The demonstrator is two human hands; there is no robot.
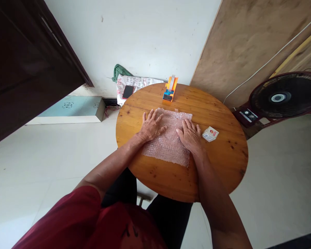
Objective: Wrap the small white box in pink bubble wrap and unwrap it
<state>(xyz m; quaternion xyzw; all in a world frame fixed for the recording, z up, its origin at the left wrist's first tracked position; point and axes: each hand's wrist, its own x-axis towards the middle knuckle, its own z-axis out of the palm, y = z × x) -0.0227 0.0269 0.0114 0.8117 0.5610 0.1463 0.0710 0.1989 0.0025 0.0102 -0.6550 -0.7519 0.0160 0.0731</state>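
A sheet of bubble wrap (168, 141) lies spread out on the round wooden table (220, 162). My left hand (151, 126) rests on its left edge, fingers stretched and apart. On the sheet's right edge, my right hand (190, 135) lies flat with its fingers extended. Neither hand grips anything. A small white box (209, 134) with printed sides stands just to the right of my right hand. Beyond the sheet, an orange and blue tape dispenser (170, 89) stands near the table's far edge.
A phone (128, 92) lies on a printed white sack (140, 81) behind the table's far left. An electric fan (282, 97) stands to the right. A pale blue box (69, 107) sits on the floor at left, near a dark door (28, 58).
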